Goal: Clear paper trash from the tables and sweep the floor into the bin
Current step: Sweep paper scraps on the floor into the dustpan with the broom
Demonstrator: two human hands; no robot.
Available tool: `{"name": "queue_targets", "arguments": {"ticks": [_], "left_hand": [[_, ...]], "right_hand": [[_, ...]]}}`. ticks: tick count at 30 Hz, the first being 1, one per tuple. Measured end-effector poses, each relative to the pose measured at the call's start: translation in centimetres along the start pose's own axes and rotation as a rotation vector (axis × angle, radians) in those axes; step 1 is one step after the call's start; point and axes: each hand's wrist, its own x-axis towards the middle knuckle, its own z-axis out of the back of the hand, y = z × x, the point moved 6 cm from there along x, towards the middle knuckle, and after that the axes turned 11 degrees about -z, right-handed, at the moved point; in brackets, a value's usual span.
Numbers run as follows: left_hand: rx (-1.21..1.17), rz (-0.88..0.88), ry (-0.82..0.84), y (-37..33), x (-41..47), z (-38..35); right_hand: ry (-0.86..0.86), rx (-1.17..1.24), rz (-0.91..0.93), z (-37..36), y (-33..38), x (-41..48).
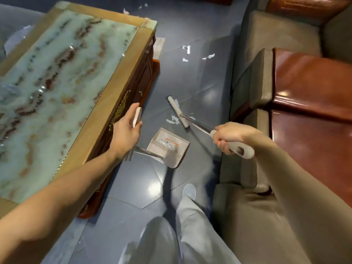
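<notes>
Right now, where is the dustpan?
In the head view the dustpan sits on the floor near centre, right of the marble-topped table and just nearer the person than the broom head, with paper scraps inside it.

No text, number or brand can be read. The dustpan (171,159) carries 2 small orange labels (168,139) on its inner back wall, but their print is too blurred to make out. The gold ornament (120,111) on the side of the table (114,88) shows only as a blurred pattern.
</notes>
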Motion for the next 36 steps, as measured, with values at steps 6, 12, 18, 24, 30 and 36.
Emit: {"name": "queue_targets", "arguments": {"ticks": [6, 12, 18, 24, 30, 36], "left_hand": [[0.062, 0.068, -0.013, 0.0, 6.1, -2.6], [0.032, 0.212, -0.019, 3.4, 11.4, -2.7], [-0.009, 0.246, -0.003, 5.0, 17.0, -2.6], [0.016, 0.204, 0.006, 4.7, 22.7, -3.3], [0.03, 0.145, 0.059, 5.1, 25.4, -2.3], [0.049, 0.143, 0.06, 5.0, 28.1, -1.7]], "right_hand": [[0.057, 0.235, -0.124, 5.7, 2.9, 6.3], [-0.013, 0.06, -0.192, 8.3, 6.1, 12.3], [0.138, 0.018, -0.227, 6.8, 10.5, 15.0], [0.315, -0.042, -0.362, 7.2, 14.5, 12.8], [0.416, 0.036, -0.48, 10.1, 17.3, 10.0], [0.361, 0.141, -0.393, 13.7, 20.9, 9.4]]}}
